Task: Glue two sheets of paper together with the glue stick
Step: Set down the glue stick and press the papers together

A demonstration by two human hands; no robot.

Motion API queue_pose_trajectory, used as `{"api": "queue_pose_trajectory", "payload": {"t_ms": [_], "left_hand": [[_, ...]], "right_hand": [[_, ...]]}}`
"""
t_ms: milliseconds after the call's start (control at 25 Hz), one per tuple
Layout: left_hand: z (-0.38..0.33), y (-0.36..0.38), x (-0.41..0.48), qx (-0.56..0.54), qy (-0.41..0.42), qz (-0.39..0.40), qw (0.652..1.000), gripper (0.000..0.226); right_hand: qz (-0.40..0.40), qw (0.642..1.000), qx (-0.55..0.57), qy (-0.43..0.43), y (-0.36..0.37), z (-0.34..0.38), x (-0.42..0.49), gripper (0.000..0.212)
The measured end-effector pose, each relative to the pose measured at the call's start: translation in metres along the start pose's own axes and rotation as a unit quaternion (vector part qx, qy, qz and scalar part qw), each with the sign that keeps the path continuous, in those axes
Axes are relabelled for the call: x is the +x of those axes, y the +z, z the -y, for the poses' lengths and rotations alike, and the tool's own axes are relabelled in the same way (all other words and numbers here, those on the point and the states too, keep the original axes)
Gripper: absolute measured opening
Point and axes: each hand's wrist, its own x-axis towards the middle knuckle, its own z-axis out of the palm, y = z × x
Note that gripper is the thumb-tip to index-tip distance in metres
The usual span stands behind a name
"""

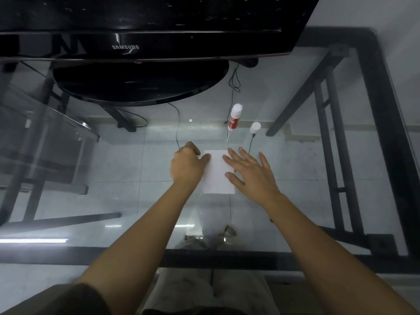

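White paper (217,176) lies flat on the glass table, seen as one rectangle; I cannot tell whether it is one sheet or two stacked. My left hand (187,164) rests at its left edge with fingers curled and the thumb on the paper. My right hand (250,172) lies flat with fingers spread, pressing on the paper's right side. The red and white glue stick (234,118) stands upright beyond the paper, its white top showing. Its white cap (255,127) stands apart, just to the right of it.
A black Samsung monitor (145,46) with an oval base (141,85) fills the far side. The glass table (295,201) has a black frame along its right and near edges. Thin cables (177,123) and the tiled floor show through the glass.
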Motion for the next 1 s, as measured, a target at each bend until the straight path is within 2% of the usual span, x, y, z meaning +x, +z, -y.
{"api": "queue_pose_trajectory", "payload": {"t_ms": [80, 160, 200, 240, 320, 440, 560, 640, 680, 760, 840, 920, 1000], "left_hand": [[0.013, -0.002, 0.001, 0.010, 0.177, -0.006, 0.984, 0.026], [0.027, -0.007, 0.002, 0.130, 0.324, 0.061, 0.935, 0.045], [0.034, -0.009, 0.003, 0.218, 0.360, 0.099, 0.902, 0.052], [0.041, -0.011, 0.003, 0.289, 0.382, 0.123, 0.869, 0.056], [0.055, -0.015, 0.000, 0.343, 0.413, 0.148, 0.831, 0.058], [0.070, -0.025, -0.018, 0.367, 0.445, 0.190, 0.794, 0.059], [0.084, -0.033, -0.041, 0.367, 0.478, 0.195, 0.774, 0.059], [0.086, -0.036, -0.048, 0.342, 0.484, 0.172, 0.787, 0.057], [0.083, -0.035, -0.047, 0.313, 0.464, 0.161, 0.813, 0.056], [0.066, -0.025, -0.041, 0.233, 0.370, 0.149, 0.887, 0.056], [0.050, -0.009, -0.036, 0.198, 0.278, 0.130, 0.931, 0.053], [0.043, 0.008, -0.035, 0.223, 0.242, 0.110, 0.938, 0.052], [0.045, 0.017, -0.036, 0.265, 0.243, 0.090, 0.929, 0.053]], "right_hand": [[0.001, 1.000, 0.002, -0.004, 0.001, -0.001, 0.001, 0.049], [0.006, 1.000, 0.003, -0.001, 0.002, -0.002, 0.001, 0.049], [0.008, 1.000, 0.002, 0.001, 0.003, -0.002, 0.002, 0.050], [0.011, 1.000, -0.001, 0.003, 0.004, -0.001, 0.002, 0.050], [0.016, 1.000, -0.007, 0.004, 0.004, -0.001, 0.003, 0.051], [0.016, 1.000, -0.008, 0.003, 0.004, -0.001, 0.003, 0.051], [0.018, 1.000, -0.009, 0.005, 0.003, 0.000, 0.002, 0.051], [0.020, 1.000, -0.007, 0.004, 0.003, 0.001, 0.002, 0.051], [0.019, 1.000, -0.005, 0.004, 0.003, 0.001, 0.002, 0.051], [0.019, 1.000, -0.004, 0.006, 0.004, 0.000, 0.002, 0.050], [0.020, 1.000, -0.014, 0.006, 0.005, 0.000, 0.002, 0.051], [0.024, 0.999, -0.026, 0.008, 0.006, 0.000, 0.003, 0.052], [0.027, 0.999, -0.035, 0.010, 0.008, -0.001, 0.003, 0.053]]}}
